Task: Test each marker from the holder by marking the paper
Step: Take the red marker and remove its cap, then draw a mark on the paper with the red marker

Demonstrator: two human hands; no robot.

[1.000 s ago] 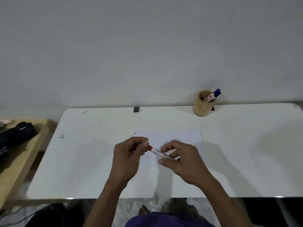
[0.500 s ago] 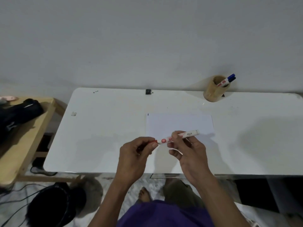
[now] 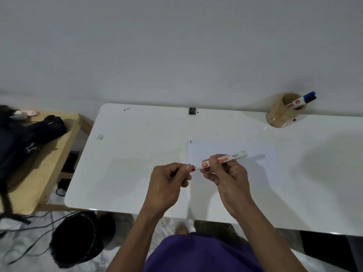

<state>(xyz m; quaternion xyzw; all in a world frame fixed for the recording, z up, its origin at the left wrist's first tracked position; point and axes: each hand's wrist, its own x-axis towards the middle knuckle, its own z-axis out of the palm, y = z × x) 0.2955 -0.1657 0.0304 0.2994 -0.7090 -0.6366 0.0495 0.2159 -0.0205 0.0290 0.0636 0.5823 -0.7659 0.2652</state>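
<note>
A white marker with red print is held level above the white paper, pinched in my right hand. My left hand grips its red cap at the left end; the cap is mostly hidden by my fingers. I cannot tell whether the cap is on or off. At the far right back stands a round wooden holder with a blue-capped marker leaning in it.
The white table carries a small black object at its back edge. Left of it a wooden side table holds black bags. A dark bin and cables lie on the floor below.
The view has shifted, so the table sits further right. My right hand has turned the marker from pointing down-right to nearly level. My left hand stays on the red end.
</note>
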